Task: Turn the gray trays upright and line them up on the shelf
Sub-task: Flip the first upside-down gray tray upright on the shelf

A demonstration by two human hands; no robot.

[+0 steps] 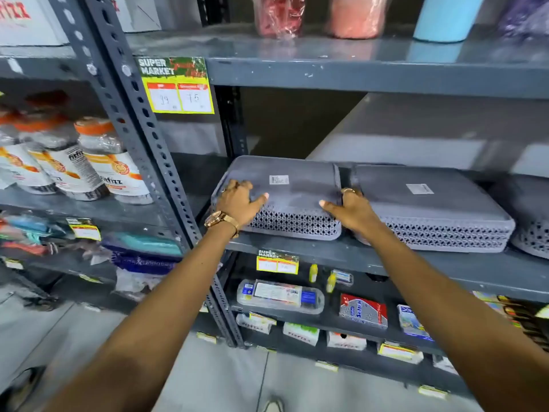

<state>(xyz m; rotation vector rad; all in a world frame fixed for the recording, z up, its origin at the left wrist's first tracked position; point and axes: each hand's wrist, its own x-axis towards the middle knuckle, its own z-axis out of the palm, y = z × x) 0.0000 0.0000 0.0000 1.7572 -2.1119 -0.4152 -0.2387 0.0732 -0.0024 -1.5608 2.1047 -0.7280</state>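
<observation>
Three gray trays lie upside down, side by side, on the dark metal shelf point(297, 251). The left gray tray point(292, 191) has a flat bottom facing up with a barcode sticker and a perforated side wall. My left hand point(242, 202) grips its left front corner, thumb on top. My right hand point(349, 208) grips its right front corner, fingers tucked into the gap beside the middle gray tray point(427, 209). Only a corner of the right gray tray point(531, 221) shows at the frame's edge.
A slotted upright post point(154, 162) stands just left of the tray. Bottles point(98, 162) fill the neighbouring shelf on the left. The shelf above point(356, 69) carries wrapped items and a price tag. Small boxed goods point(362, 310) sit on the shelves below.
</observation>
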